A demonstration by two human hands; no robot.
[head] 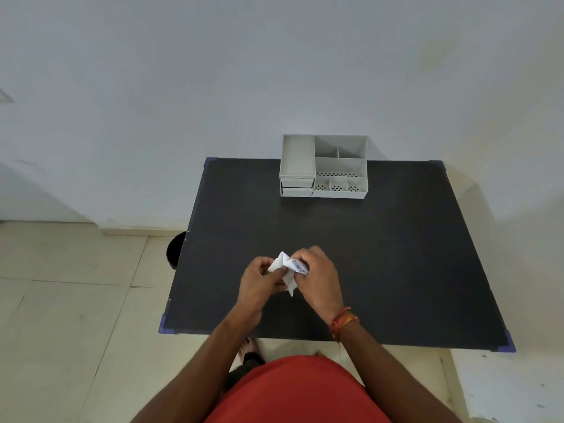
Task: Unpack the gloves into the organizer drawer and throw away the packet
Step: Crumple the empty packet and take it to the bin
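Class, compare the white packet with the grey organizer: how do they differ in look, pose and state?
The packet is white, soft and crumpled; the organizer is grey, rigid and boxy with compartments. The packet is held above the table between the left hand and right hand; the organizer stands untouched at the table's far edge. The packet sits near the person; the organizer sits by the wall. Both are pale against the dark table.
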